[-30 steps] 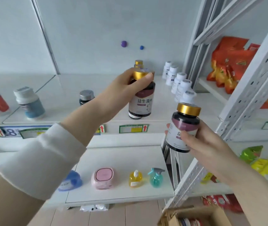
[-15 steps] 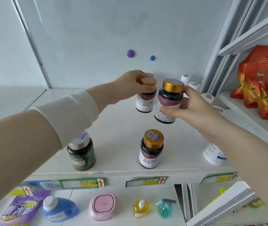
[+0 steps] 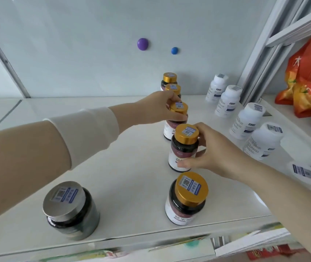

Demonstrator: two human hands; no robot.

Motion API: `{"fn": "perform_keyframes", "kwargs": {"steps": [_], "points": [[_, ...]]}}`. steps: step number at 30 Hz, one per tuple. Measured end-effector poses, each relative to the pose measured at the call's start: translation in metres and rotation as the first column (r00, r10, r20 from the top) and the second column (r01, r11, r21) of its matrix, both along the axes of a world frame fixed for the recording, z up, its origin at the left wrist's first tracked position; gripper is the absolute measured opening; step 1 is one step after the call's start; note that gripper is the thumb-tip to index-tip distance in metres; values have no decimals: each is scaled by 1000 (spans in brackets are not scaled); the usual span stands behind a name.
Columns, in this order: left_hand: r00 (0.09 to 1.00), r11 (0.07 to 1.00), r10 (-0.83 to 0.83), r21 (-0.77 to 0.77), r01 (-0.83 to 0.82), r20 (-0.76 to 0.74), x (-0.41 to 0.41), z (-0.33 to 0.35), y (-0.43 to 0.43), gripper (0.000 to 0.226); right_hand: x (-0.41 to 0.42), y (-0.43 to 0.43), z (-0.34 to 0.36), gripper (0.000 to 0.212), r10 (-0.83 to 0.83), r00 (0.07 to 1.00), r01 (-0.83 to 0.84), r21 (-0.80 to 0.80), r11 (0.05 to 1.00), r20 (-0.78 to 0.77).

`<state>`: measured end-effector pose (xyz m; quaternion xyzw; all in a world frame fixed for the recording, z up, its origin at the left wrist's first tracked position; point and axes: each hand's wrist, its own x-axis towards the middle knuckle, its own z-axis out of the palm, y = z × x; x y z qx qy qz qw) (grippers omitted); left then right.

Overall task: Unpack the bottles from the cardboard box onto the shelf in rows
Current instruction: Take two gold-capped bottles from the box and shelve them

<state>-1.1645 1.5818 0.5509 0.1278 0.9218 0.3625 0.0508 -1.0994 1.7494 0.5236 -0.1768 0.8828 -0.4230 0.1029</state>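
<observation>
— Left hand (image 3: 156, 110) has its fingers curled over the gold cap of the third bottle (image 3: 176, 120) in the line. The right hand (image 3: 215, 157) pinches the fourth bottle (image 3: 184, 148) by its side, thumb low on the label.

— Are they set down yet?

— Both look upright on the shelf (image 3: 132, 176), but I can't tell whether they're fully resting.

— How far along, then?

— Five gold-capped ones form a single row from the back edge toward the front edge. The two back bottles (image 3: 169, 78) stand behind the hands, then come the held pair, then the front bottle (image 3: 187, 197) near the front edge.

— And what's left?

— Hard to say, because the cardboard box isn't in sight. I'd judge these two only need letting go. The white bottles (image 3: 224, 100) already line the right edge, and a silver-lidded jar (image 3: 69, 207) sits alone at the front left.
</observation>
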Motion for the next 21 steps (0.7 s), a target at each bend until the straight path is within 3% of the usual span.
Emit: {"fn": "perform_keyframes", "kwargs": {"steps": [10,16,21], "points": [[999,999,-40,-23,39,-17,2,-1,0,38,5,0,-9,55,14,1000,-14,-26,1000,10],[999,995,-42,-96,40,-16,3,7,1,50,7,4,7,65,24,1000,-23,91,996,-7],[995,992,5,-127,-17,-96,26,42,-5,44,21,29,44,69,-13,996,27,165,986,-83]]}}
